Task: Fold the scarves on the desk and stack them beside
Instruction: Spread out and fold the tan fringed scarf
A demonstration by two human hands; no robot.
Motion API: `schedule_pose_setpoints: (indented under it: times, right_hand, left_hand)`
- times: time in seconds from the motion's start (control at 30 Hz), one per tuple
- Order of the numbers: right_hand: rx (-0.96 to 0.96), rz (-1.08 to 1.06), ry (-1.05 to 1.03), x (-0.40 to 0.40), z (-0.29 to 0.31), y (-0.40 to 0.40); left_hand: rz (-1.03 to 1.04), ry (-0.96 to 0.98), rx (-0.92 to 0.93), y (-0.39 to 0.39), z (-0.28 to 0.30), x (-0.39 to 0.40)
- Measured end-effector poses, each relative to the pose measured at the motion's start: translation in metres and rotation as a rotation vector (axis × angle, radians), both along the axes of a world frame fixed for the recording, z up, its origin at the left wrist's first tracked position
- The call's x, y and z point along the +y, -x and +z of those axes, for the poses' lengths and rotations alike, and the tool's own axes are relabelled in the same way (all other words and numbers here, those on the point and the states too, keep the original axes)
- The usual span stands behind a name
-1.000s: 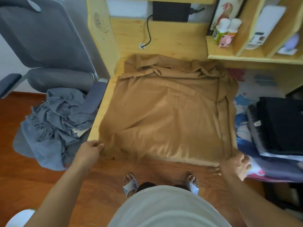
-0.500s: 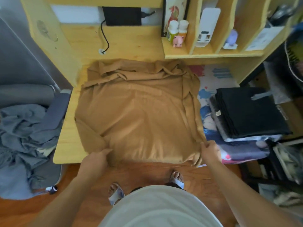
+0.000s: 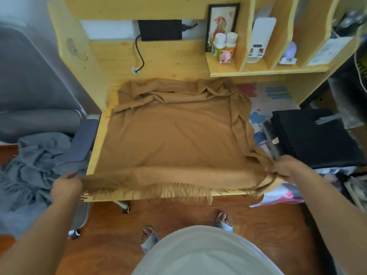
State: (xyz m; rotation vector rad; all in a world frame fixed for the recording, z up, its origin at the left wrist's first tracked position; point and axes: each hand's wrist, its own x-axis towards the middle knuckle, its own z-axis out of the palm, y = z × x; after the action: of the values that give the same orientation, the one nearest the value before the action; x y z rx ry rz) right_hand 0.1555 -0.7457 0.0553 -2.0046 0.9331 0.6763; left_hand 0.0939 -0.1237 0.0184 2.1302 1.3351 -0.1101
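A large tan scarf [image 3: 170,135] with a fringed end lies spread over the wooden desk [image 3: 95,155], bunched along its far edge. My left hand [image 3: 66,186] grips its near left corner and my right hand [image 3: 286,168] grips its near right corner. Between them the near edge is lifted off the desk and pulled taut, with the fringe hanging over the front edge. A folded black scarf [image 3: 315,137] tops a small stack on the right of the desk. A crumpled grey-blue scarf [image 3: 37,161] lies on the chair to the left.
A grey office chair [image 3: 29,92] stands left of the desk. Above the desk's back, shelf compartments [image 3: 258,68] hold two bottles, a pink figurine, a framed picture and white devices. A black cable [image 3: 140,56] hangs at the back panel. A wooden floor and my sandalled feet lie below.
Both hands have taken hold of the tan scarf's near corners and raised the near edge, so the fringe now shows over the desk front. The camera view has shifted.
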Motion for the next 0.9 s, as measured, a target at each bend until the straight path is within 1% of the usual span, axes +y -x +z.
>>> schedule_pose_setpoints:
  times: [0.03,0.07,0.1,0.13,0.17,0.23,0.27,0.33,0.43,0.57,0.63,0.7,0.77,0.8,0.9]
  right_hand:
    - [0.01,0.031,0.211,-0.007,-0.006,-0.001]
    - [0.014,0.05,0.364,-0.012,-0.008,0.0]
    - [0.013,0.054,0.44,-0.015,-0.011,0.002]
    - [-0.014,0.042,0.458,-0.015,-0.013,0.005]
    - [-0.077,-0.02,0.414,-0.017,-0.021,0.008]
    - [-0.226,-0.211,0.248,-0.013,-0.031,0.015]
    - [-0.278,-0.27,0.171,-0.011,-0.034,0.018]
    - [-0.336,-0.313,0.036,-0.007,-0.038,0.022]
    - [-0.387,-0.321,-0.127,0.0,-0.032,0.024]
    - [-0.47,-0.327,-0.387,0.023,-0.002,0.028]
    - [-0.463,-0.287,-0.473,0.043,0.013,0.031]
    - [-0.458,-0.206,-0.503,0.068,0.021,0.033]
    - [-0.454,-0.104,-0.507,0.097,0.027,0.033]
    - [-0.454,-0.07,-0.505,0.112,0.03,0.033]
    - [-0.475,-0.042,-0.513,0.154,0.04,0.033]
  left_hand:
    - [-0.01,-0.011,0.014,0.005,0.001,0.002]
    - [-0.021,-0.02,0.036,0.01,0.001,0.002]
    - [-0.023,-0.024,0.055,0.014,0.0,0.003]
    - [-0.016,-0.019,0.06,0.019,-0.002,0.003]
    - [0.004,-0.007,0.062,0.023,-0.002,0.001]
    - [0.028,0.022,0.073,0.03,-0.005,-0.003]
    - [0.032,0.029,0.072,0.032,-0.005,-0.008]
    - [0.005,0.028,0.03,0.036,-0.002,-0.025]
    - [-0.112,0.031,-0.109,0.033,0.005,-0.055]
    - [-0.254,0.139,-0.256,0.023,0.026,-0.11]
    - [-0.379,0.203,-0.344,0.025,0.047,-0.146]
    - [-0.559,0.182,-0.415,0.029,0.063,-0.178]
    - [-0.758,0.128,-0.392,0.032,0.067,-0.202]
    - [-0.837,0.13,-0.368,0.032,0.068,-0.214]
    - [-0.988,0.137,-0.301,0.026,0.069,-0.25]
